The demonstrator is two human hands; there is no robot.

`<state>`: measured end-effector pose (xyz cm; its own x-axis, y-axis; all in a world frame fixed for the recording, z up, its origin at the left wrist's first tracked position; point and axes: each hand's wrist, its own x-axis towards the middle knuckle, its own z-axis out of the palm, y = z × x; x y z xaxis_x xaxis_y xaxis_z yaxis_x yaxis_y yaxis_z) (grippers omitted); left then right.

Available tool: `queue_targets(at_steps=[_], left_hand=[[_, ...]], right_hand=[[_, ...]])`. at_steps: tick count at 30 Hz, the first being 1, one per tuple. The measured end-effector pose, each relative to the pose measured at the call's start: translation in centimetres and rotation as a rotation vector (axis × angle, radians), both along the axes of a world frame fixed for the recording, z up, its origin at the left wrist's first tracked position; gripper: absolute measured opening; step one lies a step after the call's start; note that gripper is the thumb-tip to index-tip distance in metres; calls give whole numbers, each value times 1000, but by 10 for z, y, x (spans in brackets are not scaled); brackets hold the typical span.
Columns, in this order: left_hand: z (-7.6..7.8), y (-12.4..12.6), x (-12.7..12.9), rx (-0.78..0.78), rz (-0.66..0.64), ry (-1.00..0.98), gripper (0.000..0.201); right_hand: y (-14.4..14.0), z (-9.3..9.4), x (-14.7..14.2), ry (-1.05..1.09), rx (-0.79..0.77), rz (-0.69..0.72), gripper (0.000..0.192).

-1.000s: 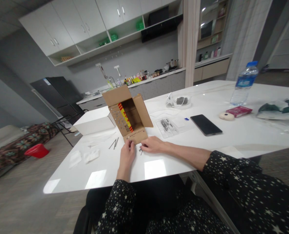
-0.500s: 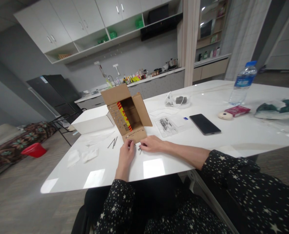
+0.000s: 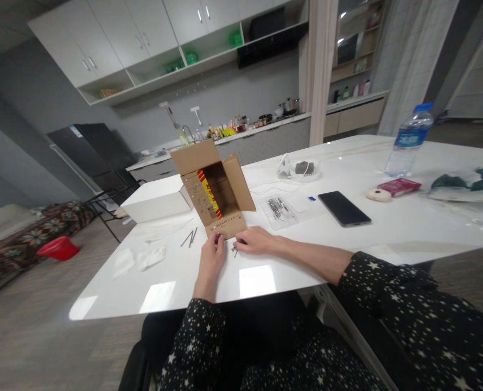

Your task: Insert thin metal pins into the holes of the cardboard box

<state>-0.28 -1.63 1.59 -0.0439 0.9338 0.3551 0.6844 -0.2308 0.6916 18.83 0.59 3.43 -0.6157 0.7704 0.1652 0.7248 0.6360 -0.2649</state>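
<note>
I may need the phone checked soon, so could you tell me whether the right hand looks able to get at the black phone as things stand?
Probably yes. The right hand rests near the cardboard box, and the black phone lies flat further right with bare table between them.

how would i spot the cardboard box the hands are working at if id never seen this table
Start at the white table and find the two bare hands near its front edge. The cardboard box stands just beyond the left hand and right hand, flaps open. Unlike the plain white box beside it, it is brown with a red and yellow strip inside.
</note>
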Motion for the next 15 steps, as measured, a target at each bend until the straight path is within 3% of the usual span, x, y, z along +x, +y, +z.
queue_targets(at_steps=[15], left_hand=[[0,1,-1,20,-17,25,24]], right_hand=[[1,-2,0,4,32,10,39]])
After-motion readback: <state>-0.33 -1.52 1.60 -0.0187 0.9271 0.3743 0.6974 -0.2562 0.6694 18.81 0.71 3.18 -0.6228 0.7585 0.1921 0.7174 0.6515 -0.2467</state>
